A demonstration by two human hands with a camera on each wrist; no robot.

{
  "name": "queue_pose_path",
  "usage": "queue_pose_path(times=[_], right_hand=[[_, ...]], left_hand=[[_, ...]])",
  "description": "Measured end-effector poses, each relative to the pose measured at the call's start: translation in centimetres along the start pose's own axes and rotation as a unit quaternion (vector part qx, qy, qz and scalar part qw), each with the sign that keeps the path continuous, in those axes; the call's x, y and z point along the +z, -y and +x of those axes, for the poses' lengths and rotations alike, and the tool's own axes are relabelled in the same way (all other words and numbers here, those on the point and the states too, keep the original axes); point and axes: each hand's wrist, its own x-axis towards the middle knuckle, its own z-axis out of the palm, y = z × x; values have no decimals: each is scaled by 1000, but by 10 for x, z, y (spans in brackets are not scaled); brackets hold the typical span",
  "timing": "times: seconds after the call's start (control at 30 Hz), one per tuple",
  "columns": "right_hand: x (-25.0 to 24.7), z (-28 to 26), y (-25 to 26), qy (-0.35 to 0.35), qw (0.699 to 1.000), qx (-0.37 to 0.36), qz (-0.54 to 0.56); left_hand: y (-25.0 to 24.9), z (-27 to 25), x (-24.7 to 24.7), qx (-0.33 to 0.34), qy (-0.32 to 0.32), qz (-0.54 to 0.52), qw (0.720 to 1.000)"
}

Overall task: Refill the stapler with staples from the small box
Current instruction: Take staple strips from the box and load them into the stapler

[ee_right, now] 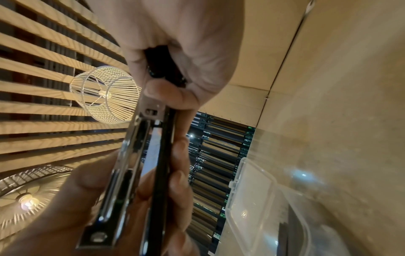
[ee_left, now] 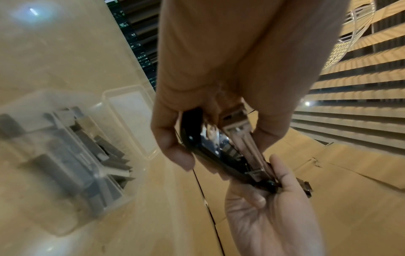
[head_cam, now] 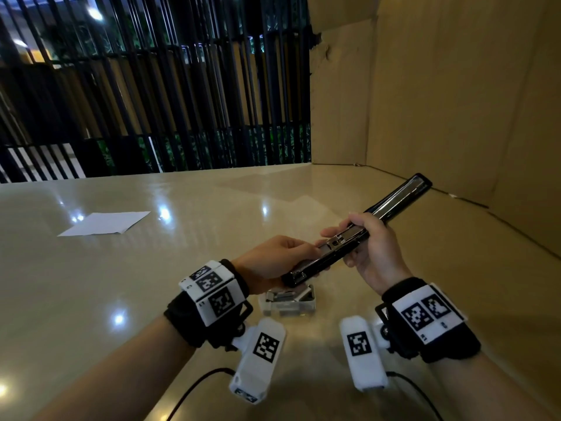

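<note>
Left hand (head_cam: 273, 259): fingers are pinching the front end of the opened black stapler (head_cam: 352, 235). Right hand (head_cam: 375, 247): fingers are wrapping its hinge middle, holding it above the table (head_cam: 151, 284). Clear staple box (head_cam: 288, 300): lying open directly beneath, strips inside. Risks: the sprung magazine is likely snapping onto fingertips if grip slackens; the stapler dropping could scatter the staples.

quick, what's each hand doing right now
Left hand: gripping the near end of the opened stapler.
Right hand: gripping the stapler at its middle, near the hinge.
</note>
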Motion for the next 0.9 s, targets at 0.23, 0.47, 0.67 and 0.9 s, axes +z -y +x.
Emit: queue_pose_path(times=[0.23, 0.47, 0.67, 0.9], right_hand=[[-3, 4, 1, -9, 1000, -10, 13], [1, 1, -1, -43, 996, -67, -33], [-1, 0, -2, -40, 997, -56, -27], [-2, 0, -4, -41, 997, -46, -36]], left_hand=[[3, -3, -12, 20, -7, -183, 983], [17, 3, -10, 187, -233, 41, 953], [21, 0, -21, 346, -226, 482, 773], [0, 2, -20, 367, -181, 684, 604]])
